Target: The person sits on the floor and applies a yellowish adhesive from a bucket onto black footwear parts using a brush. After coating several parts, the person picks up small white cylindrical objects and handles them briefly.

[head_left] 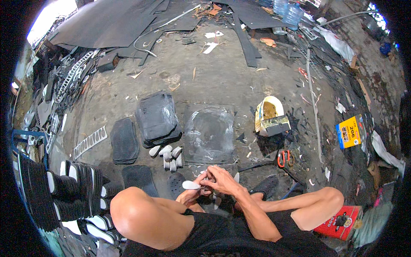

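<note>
My two hands meet low in the middle, between my bent knees. Fingers of my left hand [187, 197] are closed on a small white oval piece [191, 185], whose rounded end sticks out to the left. Over it, my right hand [222, 180] is closed too, its fingertips pressed together against the left hand's; what they grip is hidden. Just ahead lies a small pile of similar grey-and-white oval pieces [171, 157]. Beyond my hands, a dark square slab [209, 135] with whitish smears lies on the ground. More pale pieces sit beneath my hands, partly covered.
Stacked black sheets [158, 115] and sole-shaped sheets [125, 141] lie left of the slab. Black-and-white soles [81, 188] stand in rows at left. A cream container [270, 112], orange-handled scissors [285, 159], a yellow box [349, 132] and a red tin [340, 222] are at right.
</note>
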Available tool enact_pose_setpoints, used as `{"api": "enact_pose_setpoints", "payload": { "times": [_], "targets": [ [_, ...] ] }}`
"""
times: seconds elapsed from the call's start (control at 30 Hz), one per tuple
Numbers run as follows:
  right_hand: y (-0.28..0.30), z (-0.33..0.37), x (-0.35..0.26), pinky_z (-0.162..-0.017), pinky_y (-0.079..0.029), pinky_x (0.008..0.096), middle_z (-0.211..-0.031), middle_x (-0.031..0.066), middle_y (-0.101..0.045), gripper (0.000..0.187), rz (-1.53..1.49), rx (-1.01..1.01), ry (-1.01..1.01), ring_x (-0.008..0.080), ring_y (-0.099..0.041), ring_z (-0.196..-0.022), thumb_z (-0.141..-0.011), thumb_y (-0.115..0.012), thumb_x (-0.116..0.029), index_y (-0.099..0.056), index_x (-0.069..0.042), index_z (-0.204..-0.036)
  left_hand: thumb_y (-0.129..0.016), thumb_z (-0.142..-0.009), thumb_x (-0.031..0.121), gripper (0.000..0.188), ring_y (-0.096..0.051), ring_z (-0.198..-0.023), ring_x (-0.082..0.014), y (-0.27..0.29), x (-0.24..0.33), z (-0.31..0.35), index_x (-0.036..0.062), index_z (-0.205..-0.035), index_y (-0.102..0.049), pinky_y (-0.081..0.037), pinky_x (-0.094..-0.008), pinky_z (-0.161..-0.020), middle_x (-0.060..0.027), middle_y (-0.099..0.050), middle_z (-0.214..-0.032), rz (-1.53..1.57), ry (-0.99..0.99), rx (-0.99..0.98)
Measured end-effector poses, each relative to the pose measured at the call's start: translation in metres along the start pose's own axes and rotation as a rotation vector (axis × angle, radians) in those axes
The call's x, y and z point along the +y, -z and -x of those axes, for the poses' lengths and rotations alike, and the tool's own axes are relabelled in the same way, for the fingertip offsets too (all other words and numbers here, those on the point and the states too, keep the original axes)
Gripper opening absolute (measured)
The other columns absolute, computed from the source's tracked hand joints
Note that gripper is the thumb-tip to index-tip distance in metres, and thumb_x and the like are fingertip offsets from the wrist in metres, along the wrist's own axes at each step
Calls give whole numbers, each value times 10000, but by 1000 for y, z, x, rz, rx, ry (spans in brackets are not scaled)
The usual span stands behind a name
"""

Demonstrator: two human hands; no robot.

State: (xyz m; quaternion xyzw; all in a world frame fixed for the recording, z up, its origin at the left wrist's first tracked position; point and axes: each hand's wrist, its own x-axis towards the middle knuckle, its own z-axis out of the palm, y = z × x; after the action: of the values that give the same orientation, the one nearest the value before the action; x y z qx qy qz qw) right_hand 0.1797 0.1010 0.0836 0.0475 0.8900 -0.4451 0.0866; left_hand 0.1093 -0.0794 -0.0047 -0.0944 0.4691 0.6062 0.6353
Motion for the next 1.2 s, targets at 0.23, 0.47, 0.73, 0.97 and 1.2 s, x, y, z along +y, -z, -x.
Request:
{"api": "enact_pose_setpoints", "payload": {
  "times": [0.23, 0.47, 0.73, 0.97, 1.2],
  "targets": [
    [-12, 1, 8, -872, -511, 486, -1073, 204, -652, 359, -121, -1, 185, 418, -636, -1009, -1058, -596, -332, -638, -3, -1197, -398, -1091, 642, 608, -693, -894, -202, 1, 4, 6, 124, -1324, -616, -586, -350, -732, -59, -704, -1094, 86, -48, -132],
    [22, -2, 26, -743, -516, 503, -903, 218, -680, 225, -70, 391, -160, 445, -655, -840, -966, -640, -222, -645, -4, -911, -504, -1080, 590, 501, -578, -730, -143, 4, 8, 12, 113, -1103, -654, -494, -299, -675, -7, -645, -877, 217, -21, -135],
    [14, 9, 50, -856, -537, 532, -948, 237, -680, 83, 155, 108, -77, 469, -670, -964, -944, -624, -64, -683, -26, -987, -877, -832, 278, 486, -667, -872, -443, -14, 34, 23, 46, -1133, -574, -528, -504, -799, -181, -662, -922, -1141, -742, 291],
    [29, 8, 22, -925, -528, 533, -1092, 252, -691, 198, 113, -31, -242, 466, -660, -1066, -987, -643, -214, -725, -38, -1022, -809, -889, 262, 279, -657, -1017, -413, 7, 56, 28, 42, -1052, -756, -538, -478, -902, -195, -672, -1046, -1245, -914, 516],
    [9, -4, 25, -876, -526, 537, -1070, 243, -679, 315, 140, 205, -148, 464, -660, -1014, -999, -657, -300, -685, 6, -1069, -822, -813, 172, 536, -510, -1248, -405, 69, 109, 10, 11, -1280, -612, -413, -530, -1039, -207, -546, -1379, -1629, -858, 1119]
  ]
}}
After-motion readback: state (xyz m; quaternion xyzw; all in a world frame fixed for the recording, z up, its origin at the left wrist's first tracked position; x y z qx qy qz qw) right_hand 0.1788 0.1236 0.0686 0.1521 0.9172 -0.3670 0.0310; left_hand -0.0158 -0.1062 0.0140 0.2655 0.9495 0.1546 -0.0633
